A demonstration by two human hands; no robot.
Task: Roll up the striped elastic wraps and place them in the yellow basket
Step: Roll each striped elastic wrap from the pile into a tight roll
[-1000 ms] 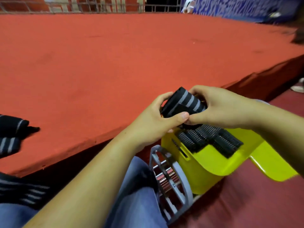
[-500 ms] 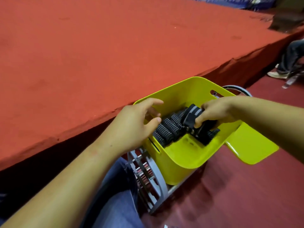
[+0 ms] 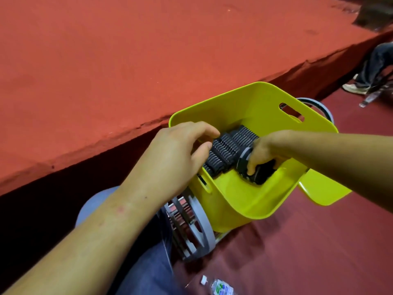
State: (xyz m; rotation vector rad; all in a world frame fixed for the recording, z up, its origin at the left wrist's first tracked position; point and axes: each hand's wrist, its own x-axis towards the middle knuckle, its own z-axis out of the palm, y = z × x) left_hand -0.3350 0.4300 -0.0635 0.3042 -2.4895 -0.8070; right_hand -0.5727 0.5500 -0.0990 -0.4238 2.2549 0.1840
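right hand (image 3: 262, 149) grip round rolled wrap (image 3: 262, 175) in yellow basket (image 3: 244, 199) | left hand (image 3: 176, 154) loose, empty

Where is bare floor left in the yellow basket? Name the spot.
Free: the floor of the yellow plastic basket between the black striped rolled wraps and its near wall. Crowded: the far side, where the right hand holds another roll.

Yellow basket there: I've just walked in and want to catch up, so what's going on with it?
A seated person is packing rolled striped wraps into the yellow basket. The right hand grips one rolled wrap low inside the basket, beside the row of rolls packed there. The left hand is at the basket's near rim, fingers relaxed, holding nothing. The basket sits next to a red platform.
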